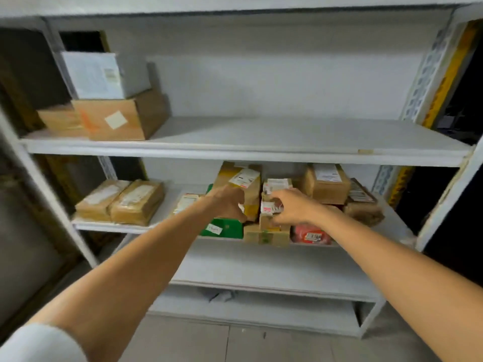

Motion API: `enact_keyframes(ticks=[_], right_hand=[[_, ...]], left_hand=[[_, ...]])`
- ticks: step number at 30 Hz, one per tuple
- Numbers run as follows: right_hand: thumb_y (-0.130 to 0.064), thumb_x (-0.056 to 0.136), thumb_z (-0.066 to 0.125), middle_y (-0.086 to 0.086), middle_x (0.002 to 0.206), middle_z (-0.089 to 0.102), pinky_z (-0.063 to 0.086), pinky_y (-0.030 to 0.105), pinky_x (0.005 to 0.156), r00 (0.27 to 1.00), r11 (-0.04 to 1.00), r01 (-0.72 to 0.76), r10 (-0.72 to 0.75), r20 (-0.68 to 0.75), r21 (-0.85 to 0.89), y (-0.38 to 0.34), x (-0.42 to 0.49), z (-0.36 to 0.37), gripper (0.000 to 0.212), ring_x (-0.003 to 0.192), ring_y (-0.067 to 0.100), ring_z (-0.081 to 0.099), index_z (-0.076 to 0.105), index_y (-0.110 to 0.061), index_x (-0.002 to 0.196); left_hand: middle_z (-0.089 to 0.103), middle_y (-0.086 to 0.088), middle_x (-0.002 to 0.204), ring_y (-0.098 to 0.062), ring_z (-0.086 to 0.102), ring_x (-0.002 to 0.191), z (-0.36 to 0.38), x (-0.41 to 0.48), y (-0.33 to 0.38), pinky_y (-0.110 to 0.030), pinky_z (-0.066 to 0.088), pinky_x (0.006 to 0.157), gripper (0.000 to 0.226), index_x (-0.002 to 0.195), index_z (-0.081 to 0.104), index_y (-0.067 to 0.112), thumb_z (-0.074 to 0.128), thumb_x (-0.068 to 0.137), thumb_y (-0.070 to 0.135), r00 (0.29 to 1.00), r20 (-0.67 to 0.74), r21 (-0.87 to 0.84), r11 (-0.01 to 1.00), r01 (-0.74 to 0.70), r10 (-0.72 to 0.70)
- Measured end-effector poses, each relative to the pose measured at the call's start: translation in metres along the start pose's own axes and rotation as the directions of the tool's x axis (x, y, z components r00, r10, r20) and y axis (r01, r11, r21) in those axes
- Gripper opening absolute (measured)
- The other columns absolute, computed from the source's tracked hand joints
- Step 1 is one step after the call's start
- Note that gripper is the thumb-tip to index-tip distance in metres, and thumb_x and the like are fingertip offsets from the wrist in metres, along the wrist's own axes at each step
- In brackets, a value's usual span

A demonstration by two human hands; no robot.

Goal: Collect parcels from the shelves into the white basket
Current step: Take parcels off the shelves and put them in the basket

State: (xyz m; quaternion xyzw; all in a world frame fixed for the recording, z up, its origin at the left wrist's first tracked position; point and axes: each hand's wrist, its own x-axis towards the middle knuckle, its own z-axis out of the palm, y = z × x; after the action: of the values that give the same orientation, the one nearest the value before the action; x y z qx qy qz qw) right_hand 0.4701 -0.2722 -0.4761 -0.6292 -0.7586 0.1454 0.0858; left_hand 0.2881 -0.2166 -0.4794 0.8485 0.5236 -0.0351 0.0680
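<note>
The fingers of the left hand are curled against the near edge of a tall parcel. They seem to clamp it, though the tips are hidden behind the knuckles. The fingers of the right hand are bent down and closed on the top of a small carton. Both parcels stand just behind and to the right of the green box, close to each other, so I judge that each hand takes one piece in order to lift two at one time. The tall parcel is brown with yellow tape and a white label near its top. The small carton is plain cardboard with white and red stickers, and its corners look a little soft. Right of the green box lie a flat carton and a shiny red packet, and behind these stands a brown box with a label. Well to the left of the green box, on the same board, two flat parcels in glossy wrapping lie side by side. Above and to the left of the green box, on the next board, a white box sits on brown cartons. The white basket is not in view, so the parcels must be carried away from the rack to it.
</note>
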Motion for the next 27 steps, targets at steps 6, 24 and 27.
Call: enact_keyframes(ticks=[6,24,27], right_hand=[[-0.03,0.079,0.077,0.006,0.141,0.049,0.044,0.034,0.101,0.992,0.996,0.092,-0.092,0.081,0.007,-0.054,0.046,0.025,0.071,0.125,0.022,0.05,0.044,-0.013,0.14],[-0.019,0.086,0.07,0.007,0.138,0.054,0.044,0.024,0.089,0.983,0.993,-0.06,0.04,0.18,0.106,-0.167,0.185,0.125,0.059,0.121,0.021,0.055,0.045,-0.012,0.139],[-0.019,0.085,0.071,0.008,0.138,0.053,0.042,0.024,0.088,0.977,0.99,-0.086,0.063,0.203,0.11,-0.168,0.2,0.134,0.058,0.122,0.022,0.054,0.047,-0.012,0.138]], left_hand=[[0.065,0.001,0.116,-0.02,0.059,0.099,0.002,-0.015,-0.081,-0.029,0.046,0.071,0.055,0.125,0.058,0.019,0.072,0.078,0.043,0.993,0.017,-0.006,0.993,0.119,-0.119],[0.062,0.0,0.125,-0.021,0.061,0.107,0.058,0.034,-0.282,-0.029,0.046,0.077,0.061,0.131,0.053,0.021,0.074,0.079,0.045,0.974,0.166,-0.024,0.987,0.161,-0.155],[0.062,0.0,0.126,-0.022,0.06,0.109,0.061,0.048,-0.293,-0.031,0.049,0.08,0.061,0.131,0.053,0.02,0.073,0.079,0.045,0.976,0.169,-0.028,0.989,0.145,-0.138]])
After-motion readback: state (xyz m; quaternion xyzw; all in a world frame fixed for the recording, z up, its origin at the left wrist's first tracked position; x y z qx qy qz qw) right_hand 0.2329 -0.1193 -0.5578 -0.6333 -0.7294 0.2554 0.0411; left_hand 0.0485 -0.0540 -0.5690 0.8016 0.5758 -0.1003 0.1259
